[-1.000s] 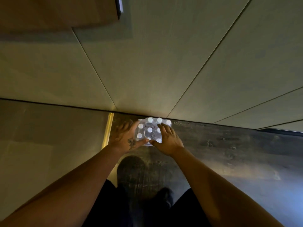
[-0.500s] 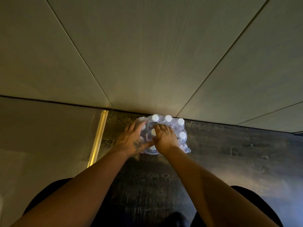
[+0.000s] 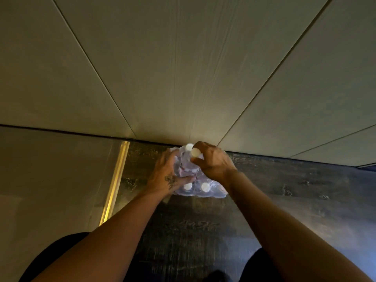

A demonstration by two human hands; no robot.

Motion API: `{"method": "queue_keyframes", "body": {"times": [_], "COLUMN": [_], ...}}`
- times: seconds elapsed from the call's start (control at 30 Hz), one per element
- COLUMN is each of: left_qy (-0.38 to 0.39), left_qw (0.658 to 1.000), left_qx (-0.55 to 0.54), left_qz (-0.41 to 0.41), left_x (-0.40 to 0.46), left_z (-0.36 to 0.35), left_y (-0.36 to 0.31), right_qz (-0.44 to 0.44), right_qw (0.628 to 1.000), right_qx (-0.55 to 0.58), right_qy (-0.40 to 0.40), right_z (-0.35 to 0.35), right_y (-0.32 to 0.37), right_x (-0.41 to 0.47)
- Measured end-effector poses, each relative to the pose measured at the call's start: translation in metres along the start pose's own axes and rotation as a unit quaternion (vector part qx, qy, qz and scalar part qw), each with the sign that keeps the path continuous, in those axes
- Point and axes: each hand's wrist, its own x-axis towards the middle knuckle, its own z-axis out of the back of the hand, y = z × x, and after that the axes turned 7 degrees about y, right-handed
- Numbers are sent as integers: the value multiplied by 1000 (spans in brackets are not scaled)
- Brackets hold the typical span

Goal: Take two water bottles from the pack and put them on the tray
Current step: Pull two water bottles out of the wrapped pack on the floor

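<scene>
Down on the dark wood-grain floor (image 3: pixel 284 190), right against the base of the pale panelled wall (image 3: pixel 183 78), sits our pack of water bottles (image 3: pixel 211 190), wrapped in clear plastic film that is crumpled and bunched at the top. We are looking almost straight down at it, with both bare forearms reaching forward from the bottom of the view.

Our left hand (image 3: pixel 166 178) lies on the left side of the pack, fingers spread and pressed flat into the film, the thumb stretched across toward the middle; a small dark tattoo shows on its back. It braces the pack rather than closing round any one thing.

Our right hand (image 3: pixel 213 161) is curled over the top of the pack, its fingers closed round the neck of one water bottle (image 3: pixel 189 165) just under its white cap (image 3: pixel 195 152). That bottle stands a little above the others, its body partly inside the torn wrap. A second white cap peeks out just behind it, and two more white caps (image 3: pixel 205 187) show at the near edge of the pack, under the film.

To the left, a brass-coloured strip (image 3: pixel 116 180) runs along the floor where the dark boards meet a lighter surface. The tray is not in view. Dark clothing fills the bottom corners of the view.
</scene>
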Motion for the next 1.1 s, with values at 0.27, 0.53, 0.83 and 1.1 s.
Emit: {"method": "queue_keyframes", "body": {"times": [0.27,0.53,0.83,1.1], "left_qy": [-47,-82,-116,-117], "left_qw": [996,975,973,980], "left_qx": [-67,-202,-199,-162], "left_qz": [-19,-50,-18,-5], "left_x": [15,25,33,38], "left_z": [-11,-19,-15,-16], "left_y": [-8,-9,0,-3], "right_qz": [82,137,8,-74], "right_qw": [989,977,964,989], "right_qx": [44,71,197,-120], "right_qy": [-111,-149,-178,34], "right_z": [88,106,49,-37], "right_y": [26,42,8,-21], "right_x": [-40,-46,-18,-10]}}
